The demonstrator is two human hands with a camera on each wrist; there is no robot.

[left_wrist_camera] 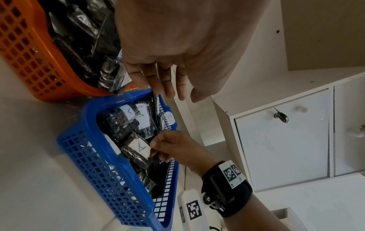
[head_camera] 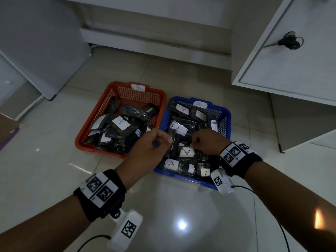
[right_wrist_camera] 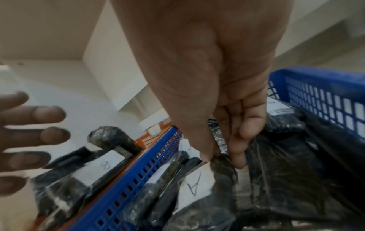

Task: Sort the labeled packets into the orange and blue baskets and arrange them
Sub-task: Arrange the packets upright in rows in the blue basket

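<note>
An orange basket (head_camera: 94, 113) tagged B sits on the floor at the left, a blue basket (head_camera: 224, 122) tagged A beside it on the right. Both hold several black packets with white labels. My right hand (head_camera: 197, 142) is inside the blue basket, thumb and fingers pinching a black packet labeled A (head_camera: 187, 151) by its top edge. That same packet (right_wrist_camera: 194, 182) shows under my right fingertips (right_wrist_camera: 237, 162) in the right wrist view. My left hand (head_camera: 160, 142) hovers over the gap between the baskets, fingers (left_wrist_camera: 168, 87) relaxed and holding nothing.
A white cabinet door with a key in its lock (head_camera: 291, 41) stands at the right, and a white unit (head_camera: 36, 42) at the left. Glossy floor tiles (head_camera: 172, 206) lie in front of the baskets, crossed by a wrist camera cable (head_camera: 263, 200).
</note>
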